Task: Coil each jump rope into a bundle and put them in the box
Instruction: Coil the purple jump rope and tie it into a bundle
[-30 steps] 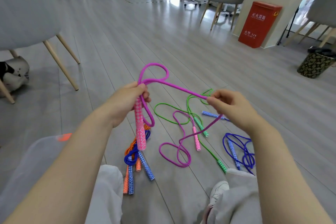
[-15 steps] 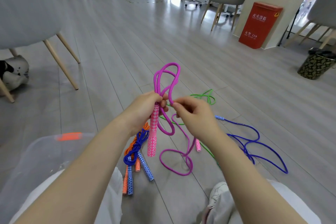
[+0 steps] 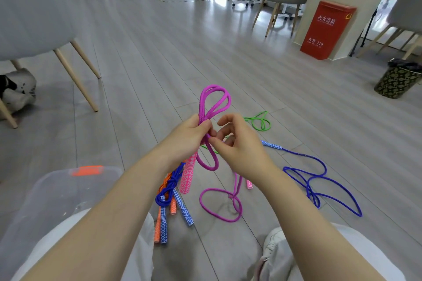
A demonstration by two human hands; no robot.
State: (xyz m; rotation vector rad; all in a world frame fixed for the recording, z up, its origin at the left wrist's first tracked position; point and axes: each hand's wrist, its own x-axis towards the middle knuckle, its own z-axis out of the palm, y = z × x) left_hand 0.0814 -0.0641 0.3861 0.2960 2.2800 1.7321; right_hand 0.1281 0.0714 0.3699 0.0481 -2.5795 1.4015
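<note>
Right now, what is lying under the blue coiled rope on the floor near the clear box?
An orange rope lies under the blue coiled rope; its orange handles stick out beside the blue ones. How the orange cord is wound is covered. The clear box stands beside them.

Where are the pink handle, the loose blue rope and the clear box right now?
pink handle (image 3: 188, 173): head view, middle of the patterned grip below the left hand.
loose blue rope (image 3: 319, 166): head view, cord on the floor.
clear box (image 3: 57, 189): head view, translucent lid.

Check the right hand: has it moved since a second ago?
Yes. The right hand has come in leftward from out over the floor ropes to meet the left hand at the pink rope, judged against the red box.
</note>
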